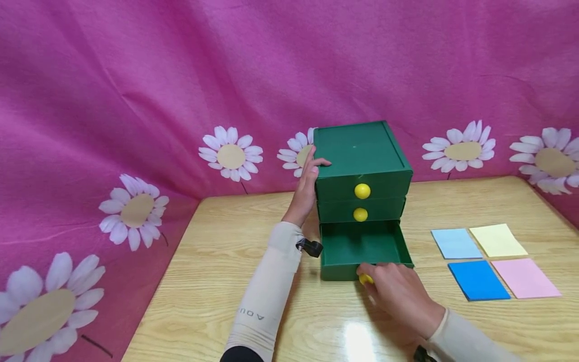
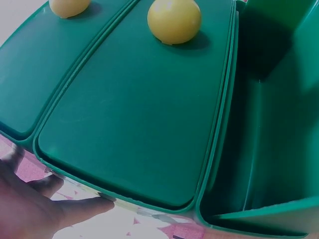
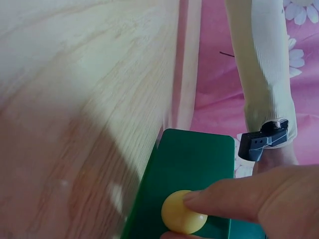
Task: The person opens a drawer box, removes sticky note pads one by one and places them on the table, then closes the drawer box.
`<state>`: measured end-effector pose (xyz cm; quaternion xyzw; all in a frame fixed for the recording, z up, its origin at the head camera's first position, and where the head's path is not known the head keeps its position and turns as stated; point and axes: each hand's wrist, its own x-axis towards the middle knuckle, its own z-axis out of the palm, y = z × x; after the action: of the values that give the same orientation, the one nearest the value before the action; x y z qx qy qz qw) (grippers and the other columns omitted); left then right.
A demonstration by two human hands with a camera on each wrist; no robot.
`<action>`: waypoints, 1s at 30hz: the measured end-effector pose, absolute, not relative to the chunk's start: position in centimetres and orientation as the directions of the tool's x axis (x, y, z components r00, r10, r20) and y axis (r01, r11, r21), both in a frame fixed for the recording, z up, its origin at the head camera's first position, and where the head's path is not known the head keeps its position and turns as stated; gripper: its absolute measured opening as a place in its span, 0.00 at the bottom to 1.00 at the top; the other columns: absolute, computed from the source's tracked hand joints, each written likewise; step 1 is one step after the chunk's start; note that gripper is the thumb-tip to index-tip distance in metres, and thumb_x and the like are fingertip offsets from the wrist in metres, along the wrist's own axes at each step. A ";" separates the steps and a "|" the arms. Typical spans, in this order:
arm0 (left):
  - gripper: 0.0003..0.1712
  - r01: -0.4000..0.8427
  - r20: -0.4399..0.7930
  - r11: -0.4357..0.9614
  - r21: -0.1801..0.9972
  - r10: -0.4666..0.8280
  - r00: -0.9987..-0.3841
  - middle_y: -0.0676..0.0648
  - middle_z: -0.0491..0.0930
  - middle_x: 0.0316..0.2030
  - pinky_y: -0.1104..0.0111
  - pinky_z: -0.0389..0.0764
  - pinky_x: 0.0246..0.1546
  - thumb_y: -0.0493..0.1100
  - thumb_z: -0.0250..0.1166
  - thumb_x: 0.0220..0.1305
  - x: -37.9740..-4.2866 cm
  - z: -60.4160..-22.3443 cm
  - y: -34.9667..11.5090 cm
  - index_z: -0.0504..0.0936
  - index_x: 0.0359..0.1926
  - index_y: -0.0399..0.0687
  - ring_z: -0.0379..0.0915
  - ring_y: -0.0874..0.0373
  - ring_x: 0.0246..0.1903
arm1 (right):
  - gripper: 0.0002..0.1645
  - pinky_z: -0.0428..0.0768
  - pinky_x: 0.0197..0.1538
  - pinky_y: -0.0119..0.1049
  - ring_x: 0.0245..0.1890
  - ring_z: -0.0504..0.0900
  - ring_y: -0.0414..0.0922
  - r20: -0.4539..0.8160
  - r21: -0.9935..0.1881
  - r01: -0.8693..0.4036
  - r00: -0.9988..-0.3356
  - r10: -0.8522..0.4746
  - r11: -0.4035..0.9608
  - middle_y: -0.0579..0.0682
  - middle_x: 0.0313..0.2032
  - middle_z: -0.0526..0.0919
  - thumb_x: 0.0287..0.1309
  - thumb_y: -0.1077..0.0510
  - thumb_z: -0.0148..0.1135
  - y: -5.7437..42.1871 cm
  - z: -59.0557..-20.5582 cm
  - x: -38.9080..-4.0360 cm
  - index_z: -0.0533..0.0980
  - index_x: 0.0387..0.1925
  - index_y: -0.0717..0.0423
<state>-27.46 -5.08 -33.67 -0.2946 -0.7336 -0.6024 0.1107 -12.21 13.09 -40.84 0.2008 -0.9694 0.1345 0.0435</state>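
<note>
A green three-drawer box (image 1: 357, 151) stands on the wooden table. Its bottom drawer (image 1: 357, 244) is pulled out, and the part inside that shows holds nothing. My right hand (image 1: 400, 291) pinches the yellow knob (image 3: 177, 211) of that drawer between thumb and finger. Against the left side of the box rests my left hand (image 1: 307, 188), fingers extended, one fingertip over the top edge. In the left wrist view, the fingers (image 2: 82, 211) lie along the side wall. The upper two drawers are closed, each with a yellow knob (image 1: 362, 191).
Right of the box lie several pads of sticky notes: light blue (image 1: 457, 244), pale yellow (image 1: 498, 240), bright blue (image 1: 479, 280) and pink (image 1: 526, 278). A magenta cloth (image 1: 253, 75) with daisies hangs behind and left of the table (image 1: 226, 236).
</note>
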 end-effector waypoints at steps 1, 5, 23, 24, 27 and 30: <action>0.21 0.565 0.518 0.099 0.819 0.297 -0.802 0.46 0.38 0.70 0.48 0.42 0.62 0.44 0.33 0.70 -27.5 -33.7 -5.1 0.66 0.54 0.42 0.32 0.54 0.68 | 0.09 0.77 0.27 0.37 0.17 0.69 0.35 0.140 -0.246 -0.401 -0.916 -0.377 0.883 0.37 0.21 0.76 0.45 0.54 0.68 13.1 -40.8 -12.3 0.76 0.30 0.42; 0.20 0.562 0.515 0.099 0.821 0.296 -0.805 0.47 0.38 0.70 0.49 0.43 0.62 0.43 0.33 0.70 -27.6 -33.8 -5.0 0.67 0.54 0.42 0.33 0.56 0.68 | 0.10 0.75 0.25 0.35 0.17 0.69 0.35 0.155 -0.242 -0.402 -0.915 -0.373 0.883 0.38 0.22 0.76 0.44 0.55 0.69 13.3 -40.9 -12.7 0.77 0.31 0.42; 0.21 0.554 0.502 0.114 0.824 0.303 -0.810 0.47 0.37 0.70 0.47 0.43 0.62 0.44 0.33 0.70 -27.4 -33.5 -5.3 0.66 0.54 0.42 0.32 0.54 0.68 | 0.12 0.79 0.32 0.42 0.23 0.73 0.40 0.248 -0.257 -0.438 -0.892 -0.379 0.862 0.43 0.28 0.80 0.44 0.59 0.68 13.3 -41.5 -14.8 0.78 0.34 0.46; 0.21 0.555 0.504 0.114 0.824 0.302 -0.809 0.46 0.37 0.70 0.47 0.43 0.62 0.44 0.33 0.70 -27.4 -33.5 -5.4 0.66 0.54 0.42 0.32 0.53 0.68 | 0.12 0.79 0.32 0.42 0.23 0.73 0.40 0.253 -0.257 -0.440 -0.890 -0.380 0.860 0.43 0.28 0.80 0.44 0.59 0.69 13.3 -41.5 -14.8 0.78 0.34 0.46; 0.20 0.556 0.505 0.112 0.824 0.299 -0.809 0.46 0.37 0.70 0.47 0.43 0.62 0.44 0.33 0.70 -27.5 -33.5 -5.4 0.66 0.54 0.41 0.32 0.53 0.68 | 0.13 0.79 0.33 0.41 0.23 0.73 0.40 0.265 -0.251 -0.443 -0.886 -0.379 0.860 0.43 0.28 0.80 0.43 0.59 0.69 13.2 -41.7 -14.9 0.78 0.34 0.46; 0.20 0.553 0.502 0.110 0.826 0.304 -0.810 0.46 0.37 0.70 0.47 0.42 0.62 0.43 0.33 0.70 -27.5 -33.5 -5.4 0.66 0.54 0.41 0.32 0.53 0.68 | 0.13 0.79 0.33 0.41 0.24 0.74 0.40 0.268 -0.252 -0.443 -0.886 -0.378 0.860 0.43 0.28 0.80 0.44 0.59 0.69 13.3 -41.7 -15.1 0.78 0.35 0.47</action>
<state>-27.50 -5.35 -33.52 -0.2903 -0.7376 -0.6007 0.1036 -15.11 13.25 -41.74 0.2141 -0.9587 0.1548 0.1051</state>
